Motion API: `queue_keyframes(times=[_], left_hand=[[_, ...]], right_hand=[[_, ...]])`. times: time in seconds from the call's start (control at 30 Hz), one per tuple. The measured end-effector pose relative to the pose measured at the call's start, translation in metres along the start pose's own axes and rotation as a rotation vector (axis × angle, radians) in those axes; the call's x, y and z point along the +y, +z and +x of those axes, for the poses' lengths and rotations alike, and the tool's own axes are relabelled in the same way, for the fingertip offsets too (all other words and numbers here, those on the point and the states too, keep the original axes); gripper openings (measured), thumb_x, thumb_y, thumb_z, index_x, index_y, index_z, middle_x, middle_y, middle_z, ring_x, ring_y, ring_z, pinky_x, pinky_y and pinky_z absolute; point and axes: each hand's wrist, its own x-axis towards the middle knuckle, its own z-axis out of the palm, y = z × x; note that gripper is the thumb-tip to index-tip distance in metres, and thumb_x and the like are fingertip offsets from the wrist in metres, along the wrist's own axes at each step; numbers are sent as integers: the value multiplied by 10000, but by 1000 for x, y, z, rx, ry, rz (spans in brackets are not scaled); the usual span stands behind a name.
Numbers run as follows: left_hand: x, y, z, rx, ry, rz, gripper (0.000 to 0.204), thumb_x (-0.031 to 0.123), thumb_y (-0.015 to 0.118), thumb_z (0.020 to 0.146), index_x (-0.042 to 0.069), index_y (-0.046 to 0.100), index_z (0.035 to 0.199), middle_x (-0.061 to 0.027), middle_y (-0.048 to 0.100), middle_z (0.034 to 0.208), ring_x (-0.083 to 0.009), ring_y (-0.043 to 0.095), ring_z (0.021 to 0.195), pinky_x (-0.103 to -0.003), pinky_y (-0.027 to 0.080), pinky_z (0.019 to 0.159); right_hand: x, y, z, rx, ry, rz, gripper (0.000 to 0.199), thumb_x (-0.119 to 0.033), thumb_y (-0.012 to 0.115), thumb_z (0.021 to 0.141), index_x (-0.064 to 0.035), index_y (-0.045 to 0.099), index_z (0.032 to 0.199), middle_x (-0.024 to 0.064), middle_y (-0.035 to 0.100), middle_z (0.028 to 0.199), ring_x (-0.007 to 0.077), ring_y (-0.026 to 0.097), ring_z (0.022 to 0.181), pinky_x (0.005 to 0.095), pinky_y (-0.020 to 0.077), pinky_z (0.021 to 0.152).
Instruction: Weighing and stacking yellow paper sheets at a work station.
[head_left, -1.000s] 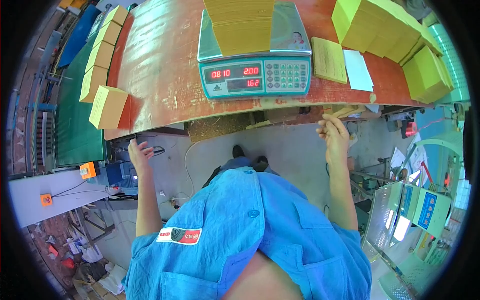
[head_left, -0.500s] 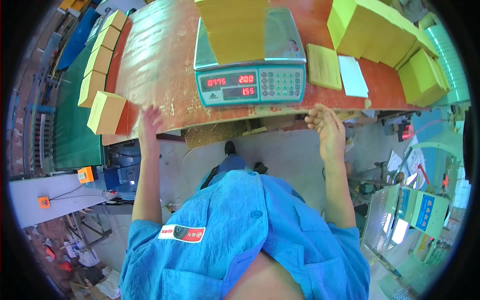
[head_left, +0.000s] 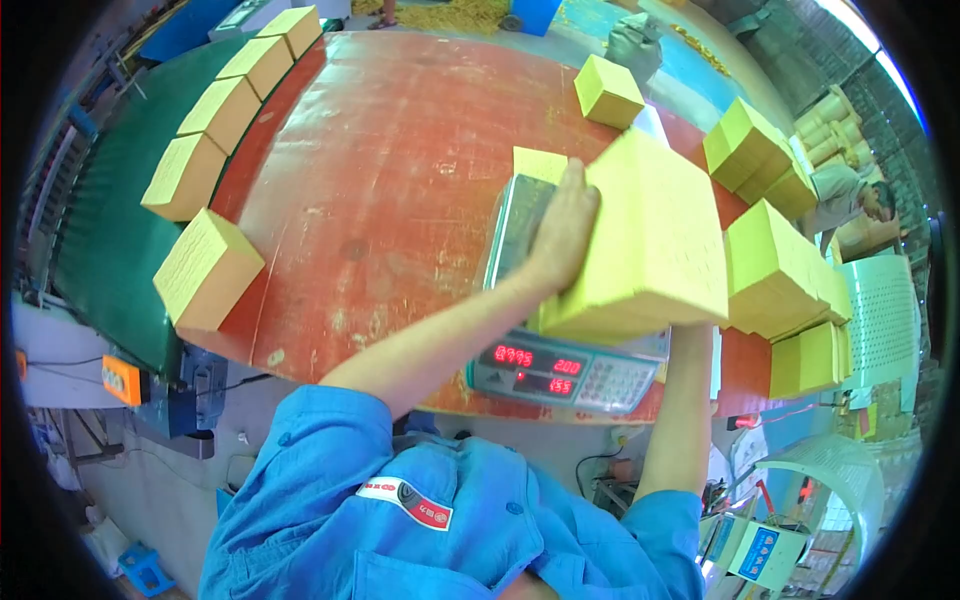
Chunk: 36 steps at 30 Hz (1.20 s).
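On the digital weighing scale (head_left: pixel 560 370), which stands at the near edge of the reddish-brown table (head_left: pixel 380 170), a thick stack of yellow paper sheets (head_left: pixel 655 240) is being held from both sides. The left hand (head_left: pixel 562 228) is laid flat and open against the stack's left face, fingers stretched along the edge and pointing away from the body, with the scale's steel pan (head_left: pixel 518 222) visible just beside it. The right hand is hidden beneath the stack's near right corner (only the bare forearm (head_left: pixel 685 400) is seen rising to it), so whether it is spread or curled cannot be told. Red lit digits are shown on the scale's front panel, next to a keypad.

To the right of the held stack, more yellow stacks (head_left: pixel 785 270) are piled close together, some touching it, and a single smaller yellow bundle (head_left: pixel 607 90) is set well apart at the far side of the table. Along the left, a green conveyor belt (head_left: pixel 100 240) is lined with a row of yellow bundles (head_left: pixel 215 110), and the nearest of them (head_left: pixel 205 270) is tilted over the table's corner. A blue work shirt (head_left: pixel 400 510) is worn by the person. At the far right, another person (head_left: pixel 850 195) is partly seen.
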Motion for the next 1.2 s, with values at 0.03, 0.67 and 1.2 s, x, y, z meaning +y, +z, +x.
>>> queue_keyframes(times=[0.03, 0.67, 1.2], left_hand=[[0, 2, 0, -11, -6, 30, 666, 396, 246, 1023, -88, 127, 1464, -249, 136, 1545, -322, 101, 1453, -378, 90, 1178], [-157, -187, 180, -792, 567, 1311, 432, 279, 467, 936, 163, 483, 1351, -50, 422, 1445, -222, 374, 1343, -493, 253, 1117], [-94, -282, 86, -539, 267, 1403, 390, 189, 472, 919, 88, 505, 1294, -98, 451, 1401, -299, 380, 1327, -482, 280, 1093]], right_hand=[[6, 0, 15, 12, 4, -3, 576, -458, 364, 1006, -8, 419, 1361, 140, 496, 1352, 258, 496, 1232, 406, 410, 1027], [46, -31, -233, 411, -217, -416, 526, -389, 398, 1003, 0, 420, 1356, 150, 506, 1338, 262, 519, 1203, 396, 423, 1011], [42, -27, -169, 545, -389, -502, 449, -224, 471, 971, 25, 426, 1341, 155, 545, 1284, 258, 590, 1098, 371, 478, 925]])
